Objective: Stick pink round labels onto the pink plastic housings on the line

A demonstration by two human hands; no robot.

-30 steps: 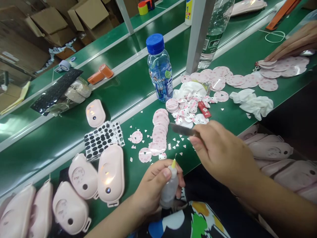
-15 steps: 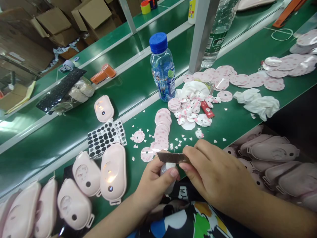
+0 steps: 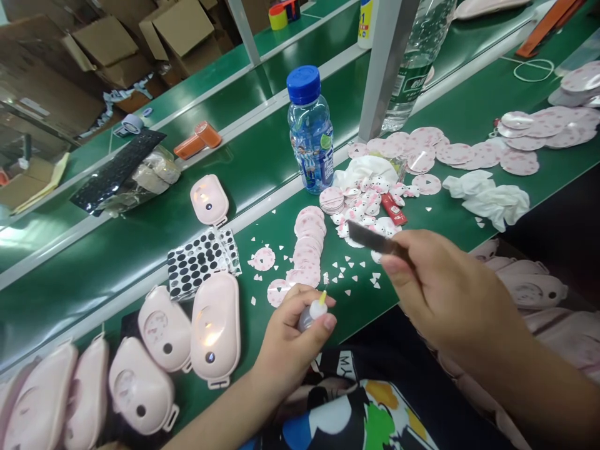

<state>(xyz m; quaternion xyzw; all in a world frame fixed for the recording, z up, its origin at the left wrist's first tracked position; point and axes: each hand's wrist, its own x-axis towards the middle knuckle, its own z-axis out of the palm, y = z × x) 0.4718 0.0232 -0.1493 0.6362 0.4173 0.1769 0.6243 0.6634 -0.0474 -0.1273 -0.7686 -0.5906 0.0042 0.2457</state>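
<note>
Bench: a green conveyor belt [image 3: 360, 300] runs from left to right in front of you, with cardboard boxes [image 3: 140, 44] on the far left beyond it. Pale pink plastic cases [image 3: 215, 325] lie along the near left of the belt; more pink cases [image 3: 529, 290] sit below its near right edge. Mid-belt: a blue-capped water bottle [image 3: 310, 131], a white cloth [image 3: 487, 200], a sheet of black dots [image 3: 201, 259], an overlapping row of pink printed discs [image 3: 307, 247], a heap of small white-and-pink cat charms [image 3: 368, 209], and scattered pink triangular scraps [image 3: 342, 275].

Your left hand [image 3: 290, 344]: fingers curled closed around a small squeeze bottle [image 3: 307, 319] with a yellow nozzle, held just above the belt's near edge. Your right hand [image 3: 445, 294]: thumb and fingers pinched narrow on a flat metal blade [image 3: 375, 240], raised over the scraps, touching neither the bottle nor the belt.
</note>
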